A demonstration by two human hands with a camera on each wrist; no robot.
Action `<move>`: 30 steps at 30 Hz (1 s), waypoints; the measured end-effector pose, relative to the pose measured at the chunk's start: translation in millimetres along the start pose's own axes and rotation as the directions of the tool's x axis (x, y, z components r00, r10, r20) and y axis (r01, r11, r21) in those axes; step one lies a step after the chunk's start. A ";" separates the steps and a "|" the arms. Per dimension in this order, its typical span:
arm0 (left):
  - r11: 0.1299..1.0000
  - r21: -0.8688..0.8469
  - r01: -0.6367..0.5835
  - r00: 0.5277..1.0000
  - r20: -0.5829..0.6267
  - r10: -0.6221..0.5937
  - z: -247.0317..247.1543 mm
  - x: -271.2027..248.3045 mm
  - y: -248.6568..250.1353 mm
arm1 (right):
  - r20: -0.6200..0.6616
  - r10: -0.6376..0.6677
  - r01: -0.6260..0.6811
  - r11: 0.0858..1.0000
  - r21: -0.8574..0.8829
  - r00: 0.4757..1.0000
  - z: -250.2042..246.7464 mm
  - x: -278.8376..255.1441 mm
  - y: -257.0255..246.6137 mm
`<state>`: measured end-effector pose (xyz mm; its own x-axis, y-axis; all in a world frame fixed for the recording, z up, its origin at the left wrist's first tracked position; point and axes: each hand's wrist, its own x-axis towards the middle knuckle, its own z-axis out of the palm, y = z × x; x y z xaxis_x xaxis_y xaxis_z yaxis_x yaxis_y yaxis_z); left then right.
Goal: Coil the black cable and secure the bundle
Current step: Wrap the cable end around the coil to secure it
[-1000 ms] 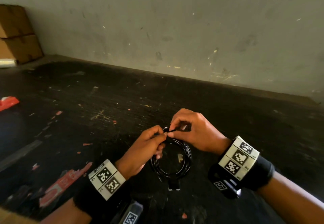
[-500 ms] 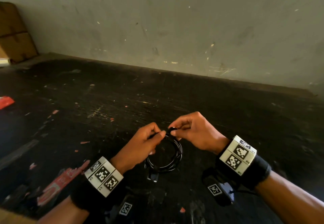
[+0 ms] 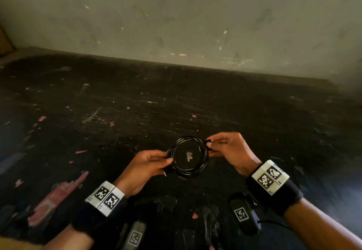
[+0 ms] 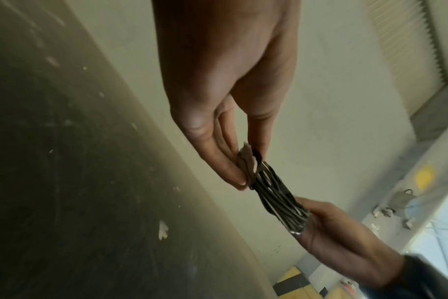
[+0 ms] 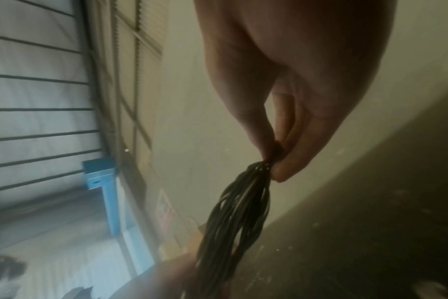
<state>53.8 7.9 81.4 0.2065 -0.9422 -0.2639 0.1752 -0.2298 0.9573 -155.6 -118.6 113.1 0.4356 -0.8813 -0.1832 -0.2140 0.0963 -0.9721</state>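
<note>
My left hand [image 3: 148, 164] and right hand [image 3: 228, 149] pinch opposite sides of the black cable coil [image 3: 187, 156]; any slack pinch could let loops spring loose.

Both forearms are bare. Each wrist wears a wide black band [image 3: 282, 196] carrying a white block [image 3: 270, 177] printed with two black-and-white square fiducial markers; the left wrist's block [image 3: 105, 197] matches it. Under the right wrist hangs a black oval unit [image 3: 243, 213] with one such marker and what looks like a thin black lead. A darker, blurred unit [image 3: 135, 237] with a marker sits below the left wrist.
</note>
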 end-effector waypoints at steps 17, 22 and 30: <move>0.806 0.581 0.116 0.985 -0.171 -0.019 11.1 78.7 -74.5 | -0.172 0.418 -0.445 0.878 -0.176 0.892 -6.0 29.6 109.7; 0.729 0.659 0.188 0.974 -0.221 -0.051 5.8 88.9 -82.9 | -0.154 0.377 -0.407 0.836 -0.368 0.913 -4.4 30.5 118.2; 0.684 0.701 0.201 0.965 -0.263 -0.014 -1.7 72.8 -83.0 | -0.165 0.431 -0.457 0.769 -0.448 0.887 -4.8 24.4 114.2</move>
